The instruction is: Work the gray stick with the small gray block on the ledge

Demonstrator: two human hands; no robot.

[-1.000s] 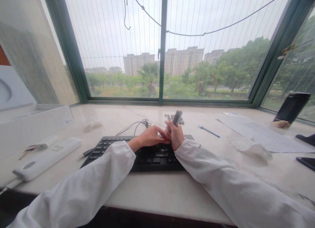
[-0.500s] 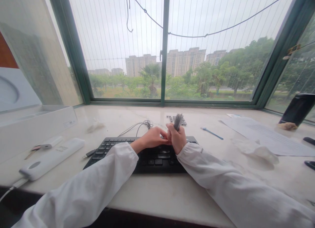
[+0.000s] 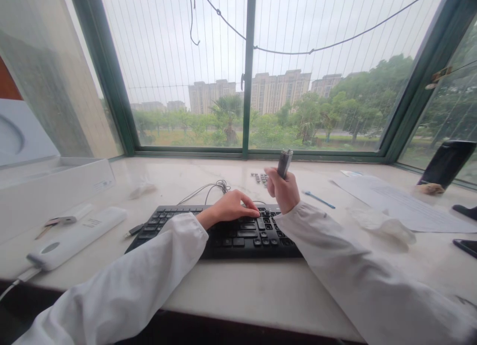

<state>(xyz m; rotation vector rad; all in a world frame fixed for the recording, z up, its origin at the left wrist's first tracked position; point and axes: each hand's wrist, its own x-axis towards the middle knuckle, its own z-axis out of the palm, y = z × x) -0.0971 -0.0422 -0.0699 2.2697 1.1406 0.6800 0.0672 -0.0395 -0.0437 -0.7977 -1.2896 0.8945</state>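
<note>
A black keyboard (image 3: pixel 238 243) lies on the white counter in front of me. My left hand (image 3: pixel 233 208) rests over its middle, with thumb and fingertips pressed together at the keys right of centre. Whatever is between those fingertips is too small to make out. Above the keyboard's right part, my right hand (image 3: pixel 285 188) is raised in a fist around a dark grey metal tool (image 3: pixel 284 162), perhaps a folded multi-tool. Its squared end sticks up out of the fist; the lower part is hidden. Several loose keycaps (image 3: pixel 257 177) lie behind the keyboard, partly covered by my right hand.
A coiled cable (image 3: pixel 222 186) lies behind the keyboard, and a USB plug (image 3: pixel 134 230) at its left. Leftward are a white power bank (image 3: pixel 82 238) and a white box (image 3: pixel 55 183). On the right are a blue pen (image 3: pixel 319 199), paper sheets (image 3: pixel 402 206), crumpled tissue (image 3: pixel 387 225) and a phone (image 3: pixel 447 163).
My right hand has lifted away from the left and moved right and up, still gripping the tool. My left hand has stayed at the keys, and the keyboard's right side has come into view.
</note>
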